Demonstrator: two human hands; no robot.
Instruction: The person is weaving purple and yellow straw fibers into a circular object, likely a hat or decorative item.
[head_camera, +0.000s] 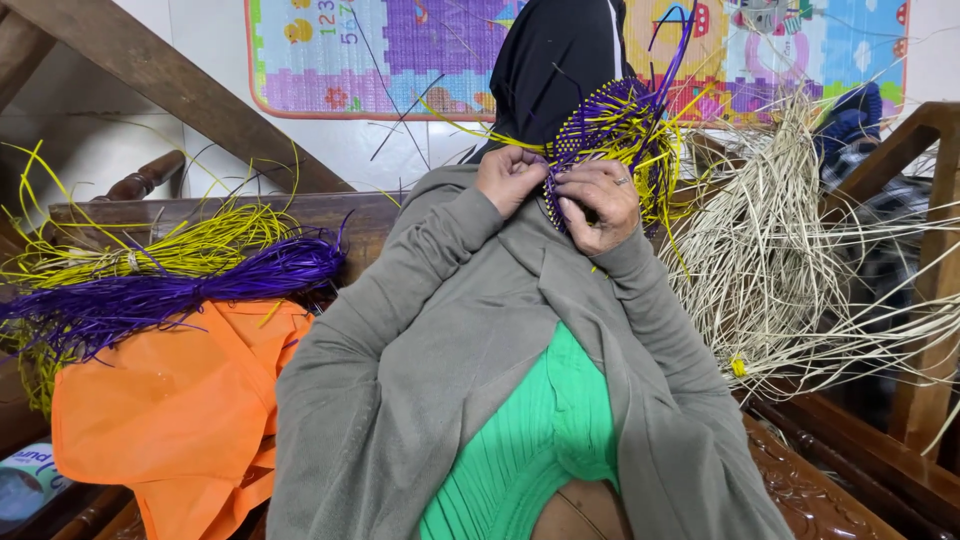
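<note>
A partly woven piece of purple and yellow strips (612, 130) is held up in front of me, loose strip ends sticking out above and to the right. My left hand (508, 178) pinches its lower left edge. My right hand (598, 206), with a ring on one finger, grips the same edge just beside it, fingers curled over the weave. Both grey sleeves (420, 270) reach up from the bottom of the view over a green top (540, 430). A black cloth (545, 60) lies behind the woven piece.
Bundles of yellow strips (170, 245) and purple strips (180, 290) lie at left on an orange bag (170, 410). A large tangle of pale natural strips (790, 250) fills the right. A dark wooden frame (840, 450) and a colourful play mat (400, 50) surround me.
</note>
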